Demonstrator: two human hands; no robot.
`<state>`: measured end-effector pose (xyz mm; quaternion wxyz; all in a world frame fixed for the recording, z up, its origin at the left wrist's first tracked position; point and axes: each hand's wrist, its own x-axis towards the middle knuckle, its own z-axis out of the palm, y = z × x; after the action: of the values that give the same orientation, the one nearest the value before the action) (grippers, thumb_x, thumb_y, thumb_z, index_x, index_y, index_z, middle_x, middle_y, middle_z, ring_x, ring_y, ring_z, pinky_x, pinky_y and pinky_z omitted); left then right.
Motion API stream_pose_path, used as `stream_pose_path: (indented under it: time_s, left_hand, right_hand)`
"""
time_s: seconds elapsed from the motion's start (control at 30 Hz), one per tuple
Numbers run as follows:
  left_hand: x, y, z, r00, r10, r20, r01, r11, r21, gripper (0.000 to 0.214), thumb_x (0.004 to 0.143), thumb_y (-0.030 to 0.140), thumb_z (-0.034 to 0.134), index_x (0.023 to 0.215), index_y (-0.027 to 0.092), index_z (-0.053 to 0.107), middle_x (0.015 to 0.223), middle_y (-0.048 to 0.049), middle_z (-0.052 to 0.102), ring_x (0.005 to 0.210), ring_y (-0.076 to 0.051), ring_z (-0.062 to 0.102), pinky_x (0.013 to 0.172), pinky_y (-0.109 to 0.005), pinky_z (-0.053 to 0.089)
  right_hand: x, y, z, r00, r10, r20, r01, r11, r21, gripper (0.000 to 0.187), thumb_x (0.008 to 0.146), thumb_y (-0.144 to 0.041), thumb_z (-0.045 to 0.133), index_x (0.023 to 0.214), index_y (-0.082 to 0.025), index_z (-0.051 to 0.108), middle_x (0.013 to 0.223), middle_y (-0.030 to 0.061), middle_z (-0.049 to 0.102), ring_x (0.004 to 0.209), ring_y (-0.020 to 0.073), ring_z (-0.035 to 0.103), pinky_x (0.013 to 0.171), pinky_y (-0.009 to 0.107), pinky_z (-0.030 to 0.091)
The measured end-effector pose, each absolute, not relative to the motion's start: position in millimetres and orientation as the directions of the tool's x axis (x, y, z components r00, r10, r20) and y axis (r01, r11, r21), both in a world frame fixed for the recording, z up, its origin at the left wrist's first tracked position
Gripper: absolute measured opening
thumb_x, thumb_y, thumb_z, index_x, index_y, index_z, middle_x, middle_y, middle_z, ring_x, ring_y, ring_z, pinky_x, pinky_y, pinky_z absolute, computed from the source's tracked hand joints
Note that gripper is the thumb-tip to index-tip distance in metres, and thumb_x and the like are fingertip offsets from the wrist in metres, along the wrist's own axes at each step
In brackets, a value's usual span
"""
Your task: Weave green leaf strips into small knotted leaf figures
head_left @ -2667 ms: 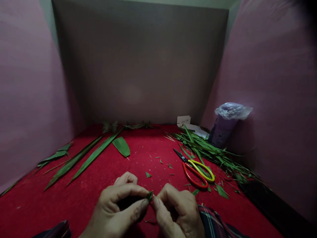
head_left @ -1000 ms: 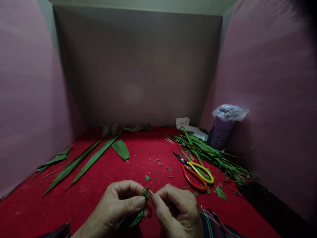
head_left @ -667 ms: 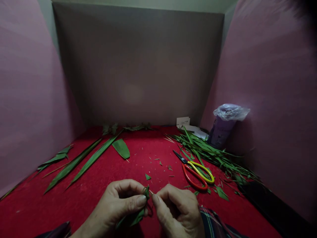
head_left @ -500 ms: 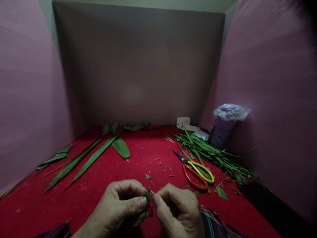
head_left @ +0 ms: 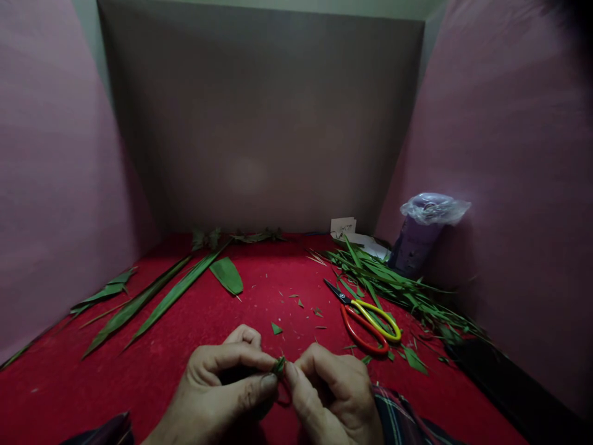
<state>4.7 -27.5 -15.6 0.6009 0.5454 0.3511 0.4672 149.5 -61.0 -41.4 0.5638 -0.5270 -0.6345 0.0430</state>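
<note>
My left hand [head_left: 222, 389] and my right hand [head_left: 328, 392] meet at the bottom centre, just above the red cloth [head_left: 208, 321]. Both pinch a small folded piece of green leaf [head_left: 279, 366] between thumb and fingertips. Only its top tip shows; the rest is hidden by my fingers. A plaid sleeve [head_left: 398, 420] covers my right wrist.
Scissors [head_left: 365, 316] with one red and one yellow handle lie to the right. Behind them is a heap of thin leaf strips [head_left: 393, 287] and a purple cup under plastic wrap [head_left: 419, 238]. Long leaves [head_left: 157, 296] and a short cut leaf [head_left: 227, 275] lie to the left. Pink walls enclose the space.
The leaf tail that hung below my left thumb is now hidden inside the hand. My left fingers have closed tighter round the piece. Both hands stay together.
</note>
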Motion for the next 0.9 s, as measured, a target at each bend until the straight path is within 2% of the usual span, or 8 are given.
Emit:
stream_pose_path:
  time_s: [0.1,0.2,0.37,0.6,0.9]
  left_hand:
    - [4.1,-28.5,-16.2,0.306,0.944,0.125,-0.156,-0.080,0.985,0.008,0.061,0.019,0.078,0.067,0.025,0.079,0.061,0.0013,0.048,0.063,-0.012,0.045,0.055,-0.019,0.040]
    - [1.8,-27.4,-17.3,0.323,0.934,0.151,-0.074,-0.134,0.988,0.007,0.063,0.020,0.078,0.068,0.025,0.079,0.063,0.0012,0.049,0.066,-0.013,0.047,0.060,-0.020,0.041]
    - [-0.7,-26.8,-15.6,0.320,0.940,0.115,0.013,-0.126,0.992,0.004,0.065,0.023,0.076,0.068,0.025,0.078,0.063,0.0012,0.047,0.064,-0.013,0.047,0.056,-0.021,0.040]
    - [-1.9,-29.0,-13.3,0.287,0.923,0.256,0.078,-0.289,0.954,0.005,0.066,0.022,0.074,0.066,0.024,0.078,0.059,-0.0008,0.049,0.067,-0.017,0.046,0.059,-0.024,0.042]
    - [-2.8,-30.3,-14.8,0.260,0.936,0.237,0.122,-0.275,0.954,0.006,0.065,0.021,0.075,0.065,0.027,0.078,0.060,-0.0011,0.052,0.070,-0.018,0.047,0.066,-0.026,0.043]
  right_hand:
    - [149.4,-59.5,-43.0,0.189,0.703,0.686,0.622,0.455,-0.637,0.036,0.082,-0.024,0.049,0.046,-0.019,0.049,0.038,-0.0061,0.042,0.035,0.0069,0.039,0.041,0.021,0.028]
    - [151.3,-59.1,-42.0,0.160,0.688,0.708,0.635,0.477,-0.607,0.033,0.080,-0.021,0.052,0.047,-0.019,0.049,0.040,-0.0057,0.045,0.038,0.0073,0.044,0.044,0.021,0.030]
    - [155.6,-58.9,-38.7,0.053,0.606,0.794,0.635,0.593,-0.495,0.029,0.083,-0.018,0.052,0.054,-0.019,0.053,0.042,-0.0055,0.050,0.038,0.0078,0.047,0.047,0.022,0.032]
    - [160.5,-56.9,-39.9,-0.079,0.536,0.840,0.681,0.645,-0.348,0.029,0.085,-0.018,0.050,0.056,-0.019,0.054,0.043,-0.0045,0.050,0.038,0.0090,0.047,0.046,0.025,0.032]
    - [159.7,-55.3,-44.2,-0.129,0.538,0.833,0.685,0.656,-0.317,0.033,0.088,-0.018,0.046,0.057,-0.018,0.055,0.044,-0.0034,0.051,0.038,0.0100,0.046,0.045,0.027,0.029]
